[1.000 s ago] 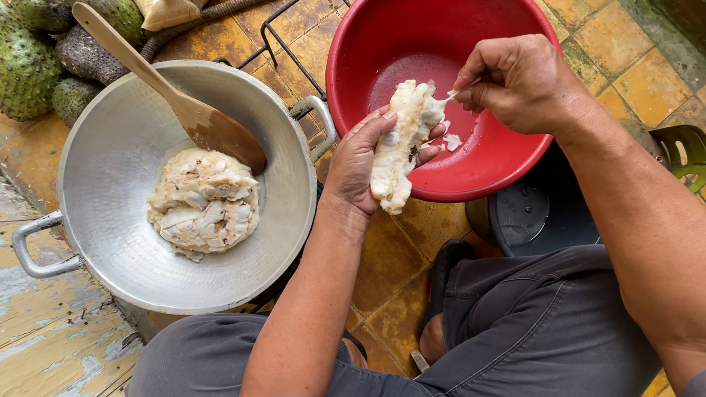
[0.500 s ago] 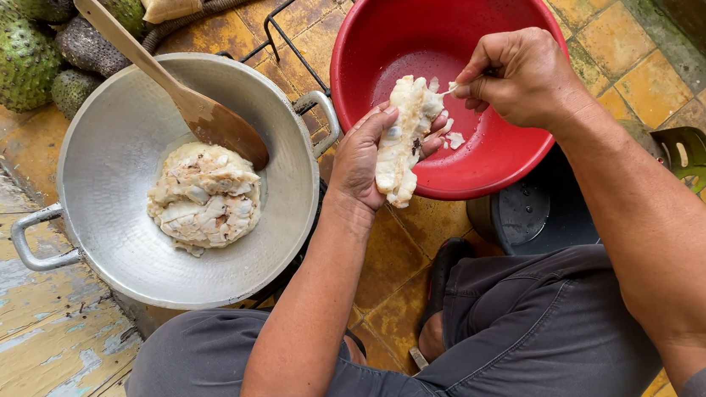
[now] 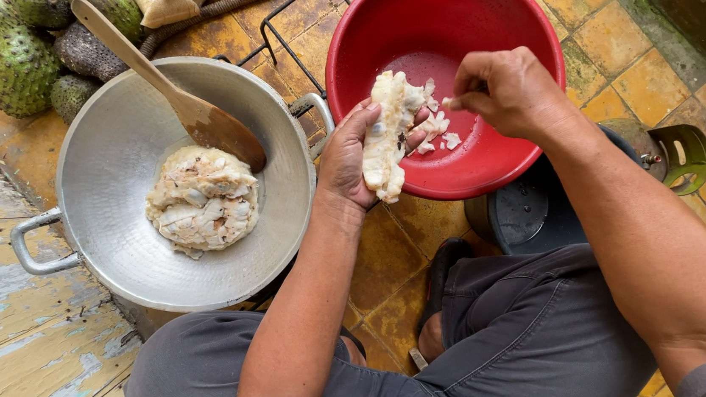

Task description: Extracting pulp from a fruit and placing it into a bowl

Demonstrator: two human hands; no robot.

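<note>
Left hand: my left hand [image 3: 352,158] cups a long white pulp piece [image 3: 387,136] over the near rim of the red bowl [image 3: 525,22], fingers curled around it.
Right hand: my right hand [image 3: 507,91] hangs over the bowl's middle, fingers pinched together on a small bit at the pulp's top end.
Scraps: white scraps [image 3: 442,131] lie inside the bowl, just beside the pulp.
Pan: a metal pan [image 3: 103,161] sits left of the bowl, holding a pulp mound [image 3: 202,200] and a wooden spoon [image 3: 192,110].
Fruit: green spiky fruits [image 3: 17,70] lie beyond the pan, well apart from the bowl.
</note>
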